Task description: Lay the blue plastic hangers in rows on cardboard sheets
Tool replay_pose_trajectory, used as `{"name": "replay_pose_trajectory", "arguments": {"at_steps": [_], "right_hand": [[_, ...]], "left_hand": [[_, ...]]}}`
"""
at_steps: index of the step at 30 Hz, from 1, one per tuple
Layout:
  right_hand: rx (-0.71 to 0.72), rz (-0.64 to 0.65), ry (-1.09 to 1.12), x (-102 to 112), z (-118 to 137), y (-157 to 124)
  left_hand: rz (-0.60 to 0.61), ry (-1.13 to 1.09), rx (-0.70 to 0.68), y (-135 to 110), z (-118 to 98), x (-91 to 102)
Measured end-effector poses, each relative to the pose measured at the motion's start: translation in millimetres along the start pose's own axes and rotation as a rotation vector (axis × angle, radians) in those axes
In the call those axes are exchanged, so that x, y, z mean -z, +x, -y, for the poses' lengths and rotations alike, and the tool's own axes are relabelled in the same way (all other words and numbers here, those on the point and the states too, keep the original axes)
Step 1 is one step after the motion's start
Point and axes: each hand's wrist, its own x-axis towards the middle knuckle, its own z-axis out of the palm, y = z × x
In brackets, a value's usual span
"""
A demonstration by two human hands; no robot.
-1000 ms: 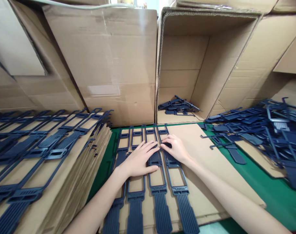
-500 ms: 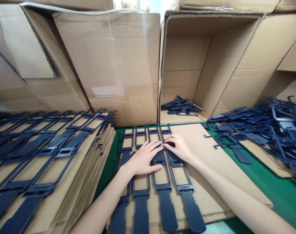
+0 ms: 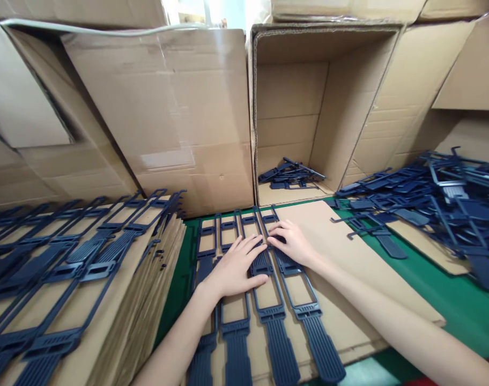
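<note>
Several dark blue plastic frames with ribbed paddle ends lie side by side on a cardboard sheet (image 3: 349,300). My left hand (image 3: 236,268) rests flat across the middle ones, fingers stretched out and thumb apart, its fingertips reaching the second frame from the right (image 3: 268,297). My right hand (image 3: 293,244) curls over the middle of the rightmost plastic frame (image 3: 303,289). Its thumb and bent fingers close on that frame's left rail, near my left fingertips. Parts of the frames under both hands are hidden.
At left stands a stack of cardboard sheets (image 3: 148,289) bearing more frames (image 3: 99,271). An open cardboard box (image 3: 293,91) at the back holds a small heap of frames (image 3: 290,174). A tangled pile (image 3: 461,198) lies at right on the green tabletop (image 3: 469,321).
The camera view has shifted slightly, so the boxes and the pile appear further left. Both hands stay over the same frames, with little movement.
</note>
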Motion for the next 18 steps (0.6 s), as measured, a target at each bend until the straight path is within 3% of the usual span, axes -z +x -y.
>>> {"name": "replay_pose_trajectory", "arguments": {"at_steps": [5, 8, 10, 13, 15, 18], "right_hand": [[-0.023, -0.001, 0.028, -1, 1, 0], [0.073, 0.009, -0.011, 17, 2, 6], [0.176, 0.019, -0.084, 45, -2, 11], [0.200, 0.027, -0.189, 99, -24, 13], [0.134, 0.065, -0.304, 133, -52, 6], [-0.037, 0.240, -0.569, 165, -102, -17]], "left_hand": [[-0.016, 0.012, -0.018, -1, 3, -2.8], [-0.018, 0.020, -0.023, -1, 4, -3.3], [-0.008, 0.019, -0.013, -1, 4, -2.6], [0.004, -0.001, 0.005, 0, 3, -1.0], [-0.003, -0.016, 0.005, 0, 3, -0.5], [-0.005, -0.020, 0.000, 1, 3, -0.6]]}}
